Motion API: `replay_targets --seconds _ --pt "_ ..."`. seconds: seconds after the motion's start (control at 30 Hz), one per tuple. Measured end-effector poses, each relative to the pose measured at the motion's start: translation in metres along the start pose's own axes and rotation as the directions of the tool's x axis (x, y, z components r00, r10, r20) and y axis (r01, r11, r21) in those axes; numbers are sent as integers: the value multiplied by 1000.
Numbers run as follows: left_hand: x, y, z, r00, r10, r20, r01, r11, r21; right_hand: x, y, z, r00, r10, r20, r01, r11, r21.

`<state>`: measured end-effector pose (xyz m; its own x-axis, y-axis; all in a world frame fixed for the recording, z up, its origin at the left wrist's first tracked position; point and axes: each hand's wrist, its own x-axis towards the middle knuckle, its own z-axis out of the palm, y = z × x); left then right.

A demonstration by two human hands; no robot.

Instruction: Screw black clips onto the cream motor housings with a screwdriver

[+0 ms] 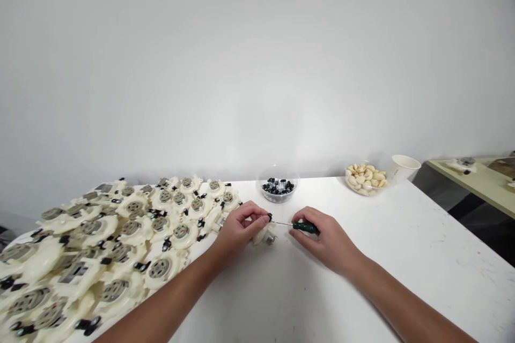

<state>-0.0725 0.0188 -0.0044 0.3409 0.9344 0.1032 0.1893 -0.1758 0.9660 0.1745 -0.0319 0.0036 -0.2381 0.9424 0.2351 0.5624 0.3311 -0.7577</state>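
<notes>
My right hand (322,233) is closed around the dark green handle of a screwdriver (306,227). Its thin metal shaft points left, and the tip meets a small black part (269,217) by the fingertips of my left hand (243,225). That hand grips a cream plastic motor housing (263,236) with a grey metal piece at its lower right end. My left fingers and palm cover much of the housing. Both hands are just above the white table, in the middle of the view.
Many similar cream motor housings (132,225) with black fittings crowd the table's left side. A clear bowl (278,195) of small black parts stands behind my hands. Farther right are a clear bowl (366,191) of cream pieces and a white cup (404,167). Another table (478,182) is at right.
</notes>
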Motion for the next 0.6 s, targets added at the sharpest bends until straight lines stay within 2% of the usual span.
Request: replay_targets --seconds 0.1,0.3,0.47,0.6 --pt "0 -3 0 996 -86 31 88 994 -66 0 1 -1 1000 5 -14 -5 1000 5" --pt "3 -6 0 992 -109 58 116 985 -127 5 13 -4 998 -63 -29 64 998 8" --pt "2 -5 4 995 -92 24 95 983 -154 9 20 -5 993 -109 -42 110 993 32" --pt "1 -2 3 997 -27 67 39 985 -170 8 20 -5 993 -104 -50 107 993 52"
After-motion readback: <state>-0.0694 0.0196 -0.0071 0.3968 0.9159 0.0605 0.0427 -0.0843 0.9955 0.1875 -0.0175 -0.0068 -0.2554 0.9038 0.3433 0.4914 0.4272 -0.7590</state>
